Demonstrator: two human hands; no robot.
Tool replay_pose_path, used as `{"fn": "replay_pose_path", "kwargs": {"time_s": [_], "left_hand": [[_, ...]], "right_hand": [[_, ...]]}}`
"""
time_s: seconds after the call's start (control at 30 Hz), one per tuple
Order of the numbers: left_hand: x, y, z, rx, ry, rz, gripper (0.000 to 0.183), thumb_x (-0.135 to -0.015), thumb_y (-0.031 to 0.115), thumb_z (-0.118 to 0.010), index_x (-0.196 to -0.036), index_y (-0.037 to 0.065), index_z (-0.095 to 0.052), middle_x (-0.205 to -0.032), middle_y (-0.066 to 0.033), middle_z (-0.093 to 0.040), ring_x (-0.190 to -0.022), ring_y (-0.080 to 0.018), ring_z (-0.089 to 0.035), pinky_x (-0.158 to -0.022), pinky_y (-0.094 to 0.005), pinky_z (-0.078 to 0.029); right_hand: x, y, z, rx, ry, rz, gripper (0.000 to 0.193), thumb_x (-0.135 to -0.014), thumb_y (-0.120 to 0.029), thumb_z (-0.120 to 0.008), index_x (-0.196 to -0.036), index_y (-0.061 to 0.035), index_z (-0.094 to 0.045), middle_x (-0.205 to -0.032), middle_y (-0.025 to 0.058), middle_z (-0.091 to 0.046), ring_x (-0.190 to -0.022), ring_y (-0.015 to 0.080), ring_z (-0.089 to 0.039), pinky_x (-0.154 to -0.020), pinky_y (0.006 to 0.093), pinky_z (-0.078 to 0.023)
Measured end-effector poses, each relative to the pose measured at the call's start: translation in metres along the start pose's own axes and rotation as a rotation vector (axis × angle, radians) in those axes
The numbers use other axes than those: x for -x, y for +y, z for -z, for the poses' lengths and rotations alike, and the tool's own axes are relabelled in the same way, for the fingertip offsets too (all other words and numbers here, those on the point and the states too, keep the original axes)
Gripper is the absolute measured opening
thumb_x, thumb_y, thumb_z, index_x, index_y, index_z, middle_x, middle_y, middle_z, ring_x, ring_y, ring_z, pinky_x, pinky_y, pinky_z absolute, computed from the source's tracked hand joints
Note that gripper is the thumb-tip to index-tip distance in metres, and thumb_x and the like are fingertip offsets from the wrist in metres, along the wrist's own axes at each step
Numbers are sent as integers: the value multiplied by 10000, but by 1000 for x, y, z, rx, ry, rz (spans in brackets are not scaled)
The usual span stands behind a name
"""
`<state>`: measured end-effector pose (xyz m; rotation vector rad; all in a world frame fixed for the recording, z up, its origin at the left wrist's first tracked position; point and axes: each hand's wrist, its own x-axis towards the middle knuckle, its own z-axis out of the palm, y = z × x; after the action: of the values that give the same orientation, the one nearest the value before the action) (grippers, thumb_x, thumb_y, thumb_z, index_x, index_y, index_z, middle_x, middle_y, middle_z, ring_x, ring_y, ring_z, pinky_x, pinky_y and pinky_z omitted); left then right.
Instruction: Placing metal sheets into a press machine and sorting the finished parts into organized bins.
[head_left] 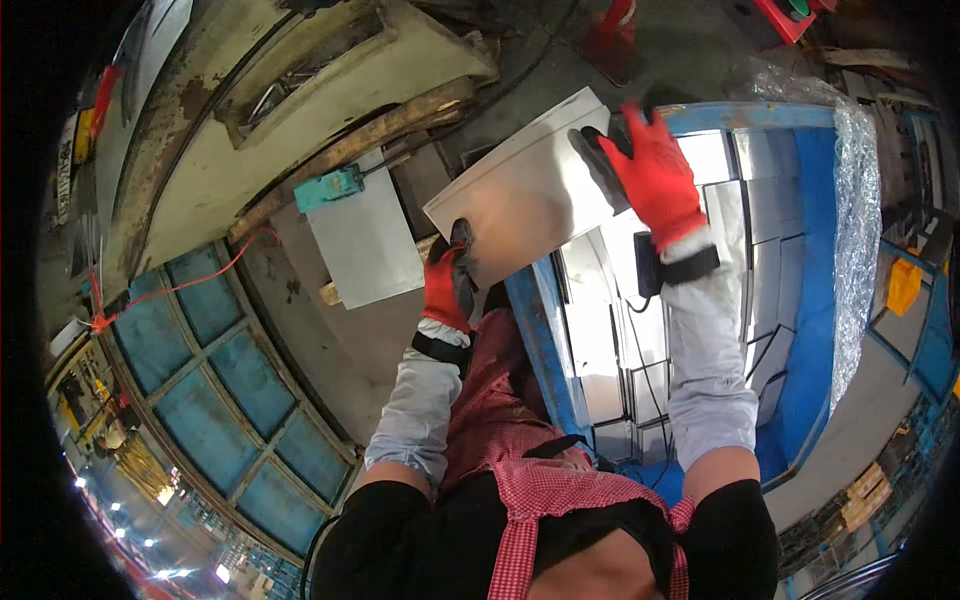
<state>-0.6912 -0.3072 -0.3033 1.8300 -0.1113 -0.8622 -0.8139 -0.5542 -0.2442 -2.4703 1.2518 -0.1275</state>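
Note:
A flat grey metal sheet (530,190) with a folded-looking edge lies tilted in front of me, between both hands. My left hand (450,283), in a red glove with a dark palm, is closed on its lower left edge. At the sheet's right end is my right hand (660,185) in a matching glove, gripping that end; its fingertips are slightly blurred. Under my right forearm stands a blue bin (815,250) holding stacked shiny metal pieces (765,215). Left of the held sheet, another grey sheet (365,245) lies flat, a teal block-shaped device (328,188) at its far end.
A large worn cream machine body (200,150) fills the far left. Blue framed panels (235,375) stand at the near left, with an orange cord (200,285) above them. Clear plastic wrap (855,220) covers the bin's right side. A red object (612,45) stands beyond the held sheet.

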Motion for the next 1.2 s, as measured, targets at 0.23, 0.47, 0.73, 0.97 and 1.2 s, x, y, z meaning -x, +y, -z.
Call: {"fn": "replay_pose_path", "kwargs": {"time_s": [0.23, 0.47, 0.73, 0.97, 1.2], "left_hand": [[-8, -30, 6, 434, 11, 211, 255, -873, 291, -517, -894, 41, -565, -728, -29, -582, -568, -139, -543, -508, -274, -439], [-1, 0, -6, 456, 10, 234, 196, -848, 209, -516, -940, 41, -555, -784, -27, -551, -640, -136, -543, -538, -275, -446], [-30, -58, 43, 118, -271, 252, 444, -879, 396, -484, -1173, 65, -466, -941, -49, -570, -787, -167, -602, -668, -314, -531], [-19, -24, 56, -353, -408, -38, 382, -892, 318, -482, -1138, 27, -517, -947, -93, -601, -747, -133, -603, -644, -259, -508], [3, 126, 121, 84, -230, 93, 570, -915, 378, -357, -1386, 129, -152, -1371, -157, -292, -1178, -360, -405, -877, -479, -427]], "right_hand": [[10, 17, 119, -474, 371, 17, 408, -869, -227, -481, -1254, -97, -433, -1179, 192, -508, -1083, 321, -492, -881, 358, -400], [67, 56, -59, -1495, -88, -467, 523, -861, -373, -502, -1247, -33, -410, -972, 157, -572, -799, 247, -576, -684, 306, -471], [38, 64, -79, -936, -3, -473, 295, -847, -250, -501, -1029, -27, -566, -667, 111, -580, -580, 206, -561, -554, 338, -449], [29, 38, -48, -988, -160, -550, 416, -855, -384, -513, -814, 28, -554, -580, 96, -525, -477, 210, -559, -476, 335, -474], [30, 59, -80, -667, 30, -262, 408, -858, -393, -503, -769, 0, -562, -552, 59, -498, -481, 182, -479, -490, 335, -407]]}}
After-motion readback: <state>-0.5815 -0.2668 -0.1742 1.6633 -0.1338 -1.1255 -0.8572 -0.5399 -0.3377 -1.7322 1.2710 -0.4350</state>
